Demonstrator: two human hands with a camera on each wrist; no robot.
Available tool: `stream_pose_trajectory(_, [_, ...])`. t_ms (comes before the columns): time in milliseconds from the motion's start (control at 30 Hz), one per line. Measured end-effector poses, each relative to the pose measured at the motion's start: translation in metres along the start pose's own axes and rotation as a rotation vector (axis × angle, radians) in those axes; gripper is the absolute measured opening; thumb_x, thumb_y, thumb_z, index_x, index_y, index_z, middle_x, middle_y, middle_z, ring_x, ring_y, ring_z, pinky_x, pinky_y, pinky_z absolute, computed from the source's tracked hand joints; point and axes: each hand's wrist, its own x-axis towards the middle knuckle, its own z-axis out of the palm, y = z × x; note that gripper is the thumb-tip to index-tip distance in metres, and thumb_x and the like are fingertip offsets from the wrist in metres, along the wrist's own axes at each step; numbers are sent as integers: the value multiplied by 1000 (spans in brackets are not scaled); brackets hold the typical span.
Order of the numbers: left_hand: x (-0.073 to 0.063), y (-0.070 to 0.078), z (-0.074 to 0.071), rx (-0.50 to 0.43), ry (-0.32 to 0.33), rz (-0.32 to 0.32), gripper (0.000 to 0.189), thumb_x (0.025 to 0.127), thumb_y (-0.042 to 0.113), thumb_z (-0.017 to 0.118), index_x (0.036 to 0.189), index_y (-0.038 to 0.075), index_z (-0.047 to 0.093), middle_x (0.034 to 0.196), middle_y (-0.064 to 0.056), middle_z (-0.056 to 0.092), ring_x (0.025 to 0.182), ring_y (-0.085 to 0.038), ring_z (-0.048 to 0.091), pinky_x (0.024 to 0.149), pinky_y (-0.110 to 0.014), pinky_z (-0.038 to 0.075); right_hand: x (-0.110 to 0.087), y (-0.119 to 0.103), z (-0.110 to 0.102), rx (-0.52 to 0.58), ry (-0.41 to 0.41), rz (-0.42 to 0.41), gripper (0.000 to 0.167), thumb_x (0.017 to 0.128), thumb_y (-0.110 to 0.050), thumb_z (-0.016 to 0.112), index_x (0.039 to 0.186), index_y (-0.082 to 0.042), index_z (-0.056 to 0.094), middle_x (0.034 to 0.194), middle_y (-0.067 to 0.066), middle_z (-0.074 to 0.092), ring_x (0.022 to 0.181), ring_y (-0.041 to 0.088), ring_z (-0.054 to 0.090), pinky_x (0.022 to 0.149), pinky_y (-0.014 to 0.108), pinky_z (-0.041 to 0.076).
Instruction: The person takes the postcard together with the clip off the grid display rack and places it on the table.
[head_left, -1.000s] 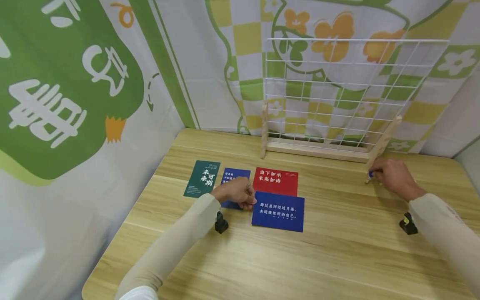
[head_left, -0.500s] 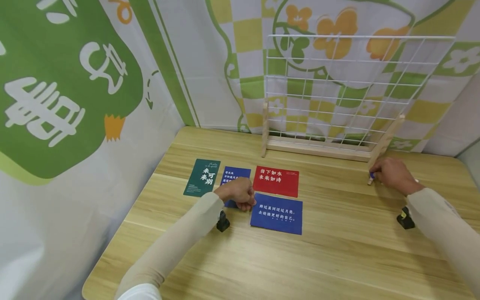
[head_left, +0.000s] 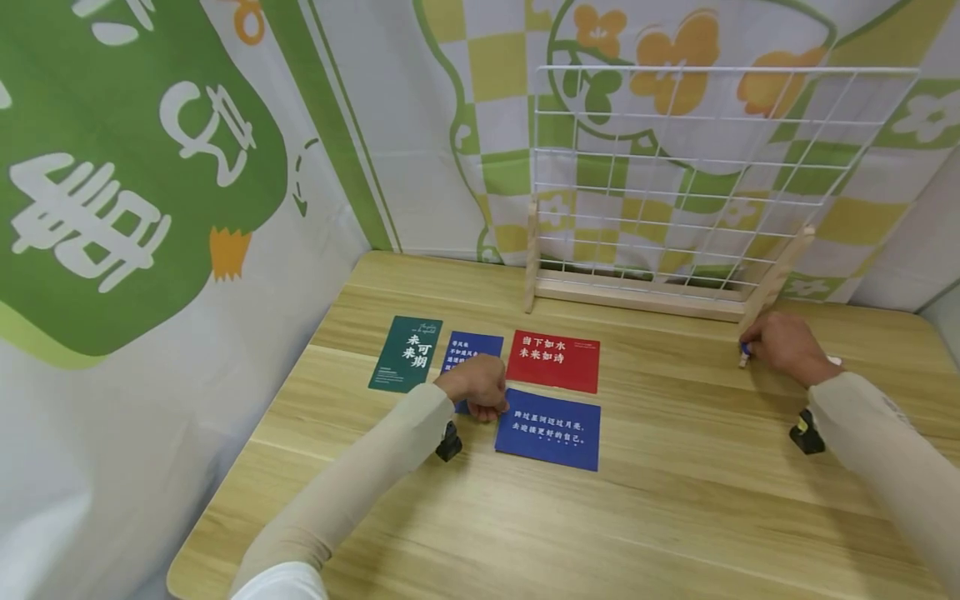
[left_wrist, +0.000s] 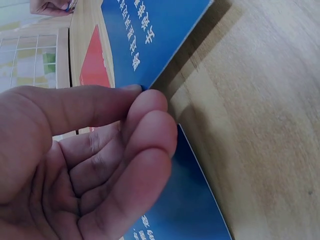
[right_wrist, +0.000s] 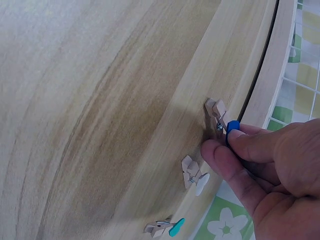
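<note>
My left hand [head_left: 476,387] pinches the left edge of a blue card [head_left: 551,429] with white lettering between thumb and fingertips. In the left wrist view that card is tilted, its near edge raised off the table. Behind the hand lies a second blue card [head_left: 472,344], partly covered. At the right, my right hand [head_left: 783,346] pinches a small wooden clothespin [right_wrist: 216,114] by its blue end [right_wrist: 233,131]. Beside that hand, the right wrist view shows one clothespin with a white disc [right_wrist: 202,184] and another with a teal disc [right_wrist: 177,227].
A green card [head_left: 406,354] and a red card [head_left: 553,361] lie on the wooden table [head_left: 675,517]. At the back a white wire grid [head_left: 697,179] stands in a wooden base [head_left: 637,295], its right foot close to my right hand. Printed cloth hangs behind.
The held blue card has shifted slightly left and toward me with my left hand. My right hand stays by the rack's foot, still pinching the clothespin. The view has shifted a little.
</note>
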Motion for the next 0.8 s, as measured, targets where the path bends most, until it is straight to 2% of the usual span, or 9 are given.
stream_pose_trajectory(333, [4,7,2,10,15,-77,20,88,12,73,71,5,67,62,-7,70,53,-16,67,51,-26,56,0,-1,0,10,-5,38,12,80,0,66,88,4,73,90,26,70,87,48,63,79,59,49])
stream_pose_trajectory(533, [6,9,3,8,11,-97,14,89,10,72,77,5,65,61,-8,69,53,-17,67,51,-28,57,-1,-1,2,7,-1,41,12,80,1,66,88,5,73,91,27,70,87,48,63,79,59,49])
stream_pose_trajectory(800, [8,12,3,22,-5,-147,17,90,11,71,75,4,66,63,-9,70,54,-17,68,53,-28,57,-3,-3,5,2,18,29,9,79,4,66,84,6,73,86,27,68,82,45,63,76,58,51])
